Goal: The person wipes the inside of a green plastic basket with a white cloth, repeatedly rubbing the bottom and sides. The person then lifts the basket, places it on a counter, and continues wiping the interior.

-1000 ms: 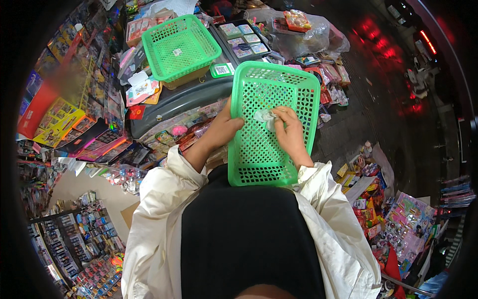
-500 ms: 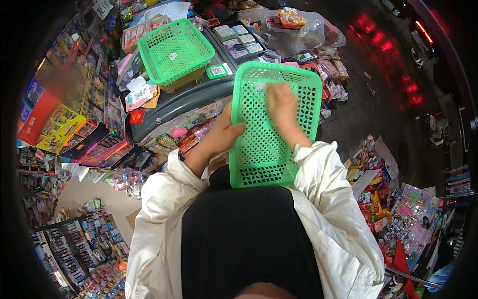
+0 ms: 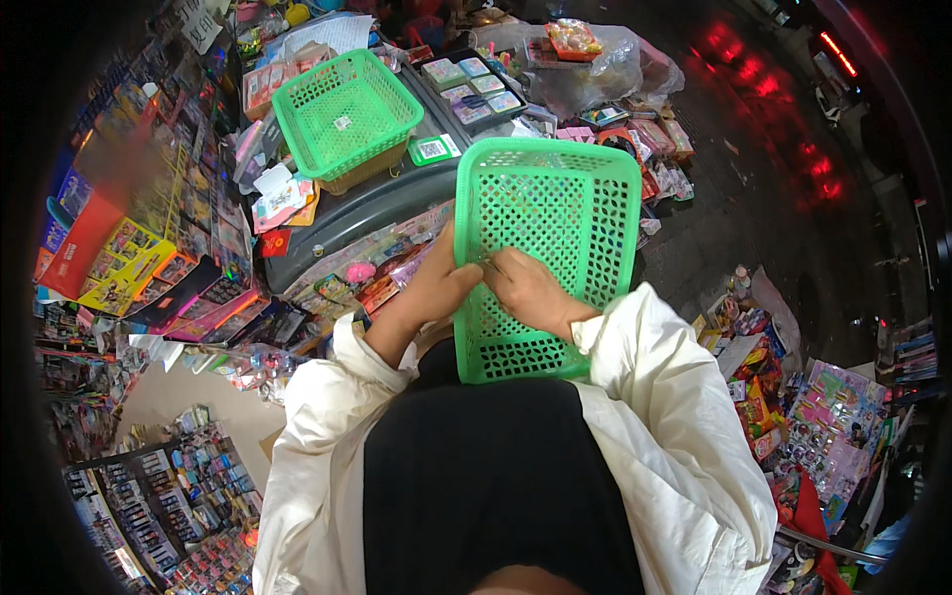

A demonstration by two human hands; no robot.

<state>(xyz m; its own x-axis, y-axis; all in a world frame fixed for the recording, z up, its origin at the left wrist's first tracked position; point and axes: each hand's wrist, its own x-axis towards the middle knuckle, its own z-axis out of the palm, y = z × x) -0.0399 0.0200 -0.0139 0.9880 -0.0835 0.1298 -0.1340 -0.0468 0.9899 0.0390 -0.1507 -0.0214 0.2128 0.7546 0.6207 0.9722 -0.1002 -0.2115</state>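
A green plastic basket with perforated walls is tilted up in front of my body, its inside facing me. My left hand is closed on the basket's left rim, thumb over the edge and the other fingers hidden behind it. Inside the basket, my right hand is closed with its fingertips pinched together at the left wall, close to my left thumb. Whatever those fingertips hold, if anything, is too small to make out.
Another green basket rests on a box on the dark counter, beside a green code card. A black tray of small packs lies behind. Shelves of packaged goods rise at left; more packages are piled at right.
My right hand has moved from the far part of the basket's inside toward me and left, to the left wall beside my left thumb. My left hand keeps its hold on the rim.
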